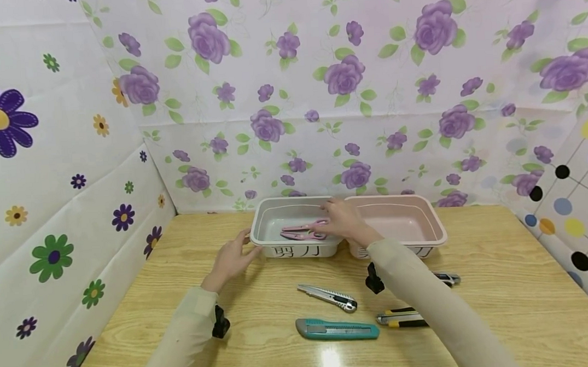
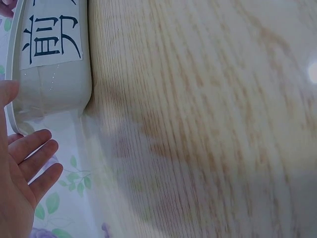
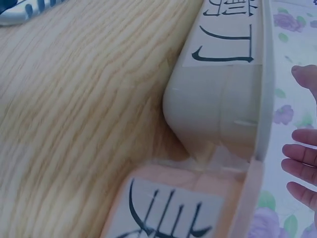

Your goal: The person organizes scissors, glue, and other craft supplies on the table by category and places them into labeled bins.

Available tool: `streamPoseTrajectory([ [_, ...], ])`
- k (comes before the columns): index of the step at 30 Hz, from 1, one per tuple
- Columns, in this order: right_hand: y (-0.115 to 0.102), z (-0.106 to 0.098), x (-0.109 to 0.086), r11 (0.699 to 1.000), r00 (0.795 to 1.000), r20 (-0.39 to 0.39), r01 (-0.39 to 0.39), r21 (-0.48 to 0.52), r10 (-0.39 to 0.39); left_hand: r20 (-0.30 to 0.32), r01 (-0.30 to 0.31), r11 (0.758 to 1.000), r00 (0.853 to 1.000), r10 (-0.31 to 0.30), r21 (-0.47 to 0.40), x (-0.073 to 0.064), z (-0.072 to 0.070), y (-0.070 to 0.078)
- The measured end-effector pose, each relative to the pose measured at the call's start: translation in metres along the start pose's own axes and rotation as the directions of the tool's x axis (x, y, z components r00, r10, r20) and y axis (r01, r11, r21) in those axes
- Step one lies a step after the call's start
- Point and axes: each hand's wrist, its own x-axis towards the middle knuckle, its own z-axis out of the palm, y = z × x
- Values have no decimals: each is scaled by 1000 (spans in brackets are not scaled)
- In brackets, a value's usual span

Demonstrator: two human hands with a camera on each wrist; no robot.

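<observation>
A light grey basket (image 1: 297, 249) with a labelled front holds pink-handled scissors (image 1: 301, 236) on its floor. At the basket's left end is my left hand (image 1: 230, 261), its thumb at the rim and its other fingers extended beside the corner. My right hand (image 1: 345, 219) reaches over the right part of the same basket, thumb near the scissors' handles. In the right wrist view, the fingers (image 3: 299, 168) and thumb are spread apart with nothing between them. Part of the scissors is hidden behind this hand.
A pink basket (image 1: 436, 232) adjoins the grey one on the right. On the wooden table in front lie a silver utility knife (image 1: 328, 297), a teal utility knife (image 1: 337, 329), a yellow-black knife (image 1: 400, 318) and another knife (image 1: 446, 278), partly behind my right forearm.
</observation>
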Motion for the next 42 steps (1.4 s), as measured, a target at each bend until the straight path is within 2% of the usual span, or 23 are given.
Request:
streamPoseTrajectory([
  [13,13,-25,-27,999,997,-59,47,1,-47,1,-11,1000,1000,11,3,0,0,1],
  [25,30,-40,-59,985,980,-115,167,38,-161,-1,-12,1000,1000,12,-4,-1,-1,2],
  [30,32,-45,-85,984,987,-75,146,104,-139,10,-7,1000,1000,7,-5,-1,-3,2],
  [33,36,-46,-102,988,993,-42,116,99,-112,7,-5,1000,1000,5,-7,-2,-3,2],
  [36,44,-48,-119,987,991,-16,136,87,-135,4,-9,1000,1000,9,-13,-2,-2,2],
  [42,62,-49,-160,980,988,64,131,152,-142,11,-6,1000,1000,6,-18,0,-1,0],
])
